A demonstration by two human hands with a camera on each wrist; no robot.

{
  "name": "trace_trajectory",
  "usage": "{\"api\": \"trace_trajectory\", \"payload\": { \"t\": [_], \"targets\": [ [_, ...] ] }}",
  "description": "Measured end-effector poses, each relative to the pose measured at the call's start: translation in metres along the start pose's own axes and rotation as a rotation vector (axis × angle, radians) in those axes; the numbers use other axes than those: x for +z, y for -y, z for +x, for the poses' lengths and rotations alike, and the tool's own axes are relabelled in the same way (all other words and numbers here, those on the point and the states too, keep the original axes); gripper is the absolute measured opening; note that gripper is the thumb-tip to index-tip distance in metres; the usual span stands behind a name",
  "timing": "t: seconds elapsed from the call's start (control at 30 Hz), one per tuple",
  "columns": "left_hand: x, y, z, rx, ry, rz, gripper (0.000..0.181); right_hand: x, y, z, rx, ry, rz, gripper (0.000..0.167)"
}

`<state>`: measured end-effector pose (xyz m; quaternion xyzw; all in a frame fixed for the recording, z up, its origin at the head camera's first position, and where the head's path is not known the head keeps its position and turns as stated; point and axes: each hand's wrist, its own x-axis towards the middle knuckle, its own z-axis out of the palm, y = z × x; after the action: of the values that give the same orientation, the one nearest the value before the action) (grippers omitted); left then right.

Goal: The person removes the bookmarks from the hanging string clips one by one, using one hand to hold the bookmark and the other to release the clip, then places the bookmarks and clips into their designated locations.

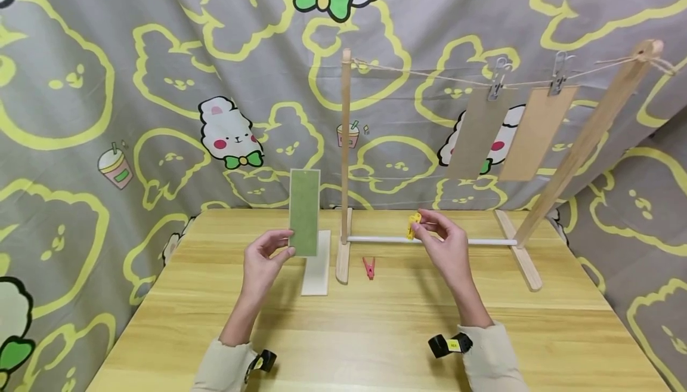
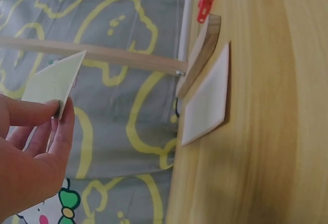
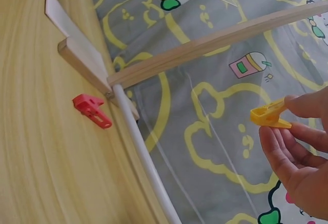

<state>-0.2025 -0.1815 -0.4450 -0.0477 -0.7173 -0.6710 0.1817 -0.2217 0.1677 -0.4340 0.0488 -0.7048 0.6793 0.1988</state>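
With our left hand point(image 1: 268, 259) we are pinching the green card point(image 1: 304, 208) low on its left edge, its long axis standing nearly upright above the surface point(image 1: 349, 332). Our right hand point(image 1: 445, 249) is pinching the yellow clip point(image 3: 262, 115) midair, its joined end pointing away from our fingers.

I've got on my feed: 1 wooden rack point(image 1: 345, 153); on its 1 cord point(image 1: 429, 74), 1 grey card point(image 1: 479, 132), 1 tan card point(image 1: 539, 135), 2 metal clips point(image 1: 496, 86); left of the rack, 1 green card point(image 1: 304, 213), 1 white card point(image 1: 316, 269) (can't tell if stacked), cards total 4; in front of the rack, 1 yellow clip point(image 1: 414, 225), 1 red clip point(image 1: 368, 268), clips total 4; 2 hands point(image 1: 263, 264), 2 wrist cameras point(image 1: 440, 345).
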Motion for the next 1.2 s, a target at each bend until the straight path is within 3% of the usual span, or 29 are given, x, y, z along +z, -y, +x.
{"api": "trace_trajectory", "payload": {
  "t": [0.27,0.77,1.2],
  "targets": [
    [-0.004,0.004,0.000,-0.031,0.007,0.035,0.032,-0.002,-0.008,0.000,0.032,0.033,-0.134,0.030],
    [-0.021,0.014,-0.006,-0.087,0.035,0.100,0.034,0.003,-0.018,-0.002,0.099,0.085,-0.287,0.031],
    [-0.032,0.015,-0.012,-0.160,0.039,0.147,0.037,0.011,-0.024,-0.006,0.077,0.107,-0.388,0.029]
  ]
}}
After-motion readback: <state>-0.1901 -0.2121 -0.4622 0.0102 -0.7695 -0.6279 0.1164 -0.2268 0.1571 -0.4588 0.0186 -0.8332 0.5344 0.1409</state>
